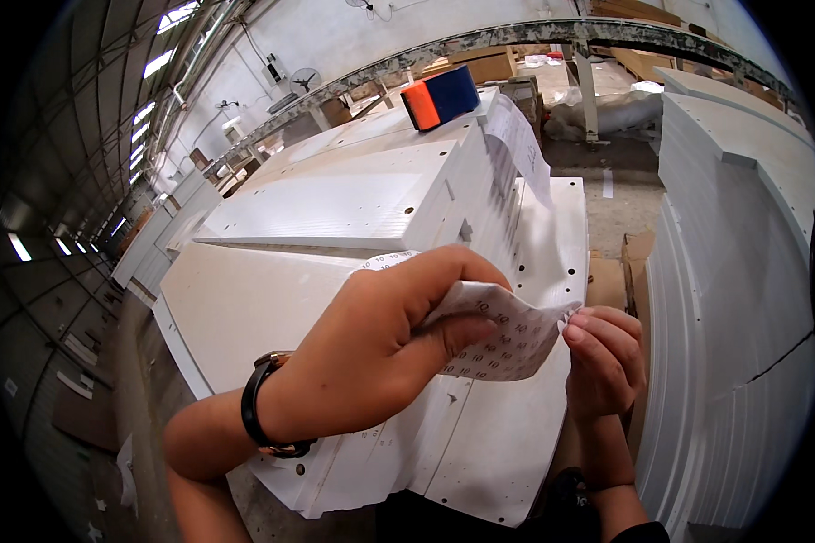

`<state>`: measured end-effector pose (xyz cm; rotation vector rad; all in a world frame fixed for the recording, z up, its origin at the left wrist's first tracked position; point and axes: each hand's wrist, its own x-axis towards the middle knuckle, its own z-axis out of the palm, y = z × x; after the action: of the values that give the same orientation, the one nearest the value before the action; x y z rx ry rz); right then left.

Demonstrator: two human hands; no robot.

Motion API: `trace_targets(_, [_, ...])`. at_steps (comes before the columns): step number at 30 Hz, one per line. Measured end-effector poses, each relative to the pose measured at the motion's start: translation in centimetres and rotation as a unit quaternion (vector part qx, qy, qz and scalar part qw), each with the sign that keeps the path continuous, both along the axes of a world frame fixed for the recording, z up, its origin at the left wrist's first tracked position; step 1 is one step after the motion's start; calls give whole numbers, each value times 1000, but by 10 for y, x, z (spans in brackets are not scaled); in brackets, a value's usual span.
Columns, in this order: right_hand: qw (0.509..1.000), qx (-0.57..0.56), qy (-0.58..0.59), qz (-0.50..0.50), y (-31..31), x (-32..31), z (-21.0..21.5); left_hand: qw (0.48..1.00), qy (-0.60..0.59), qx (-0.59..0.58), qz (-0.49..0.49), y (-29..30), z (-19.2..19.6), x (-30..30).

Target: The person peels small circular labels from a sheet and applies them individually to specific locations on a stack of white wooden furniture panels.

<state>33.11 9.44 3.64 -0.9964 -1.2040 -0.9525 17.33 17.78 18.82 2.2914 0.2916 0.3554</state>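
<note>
A white label sheet (521,344) printed with rows of small dark marks is bent and creased above the white boards. My left hand (380,335), with a dark watch (255,403) on its wrist, is closed round the sheet, thumb pressed on its face. Part of the sheet shows behind my knuckles. At the sheet's right end, my right hand (607,357) pinches its crumpled corner between thumb and fingertips. Whether a single label is coming away there I cannot tell. Under both hands lie stacked white boards (254,281) with drilled holes.
An orange and dark blue block-like thing (453,95) rests on the higher board stack, where a written paper (521,149) hangs over the edge. Another tall stack of white boards (724,299) stands close on my right. A long worn rail (516,38) crosses behind.
</note>
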Motion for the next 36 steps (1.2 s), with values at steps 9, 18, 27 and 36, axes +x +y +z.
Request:
trace_targets(9, [630, -55, 483, 606, 9, -1, -19, 935, -327, 136, 1, 13, 4, -2])
trace_targets(18, [608, -433, 252, 616, 26, -60, -35, 911, -278, 301, -38, 20, 4, -6])
trace_targets(27, [747, -351, 135, 549, 32, -89, -43, 913, -225, 324, -102, 27, 13, -3])
trace_targets(36, [769, -370, 275, 443, 39, -67, -49, 921, -166, 337, -103, 27, 12, -1])
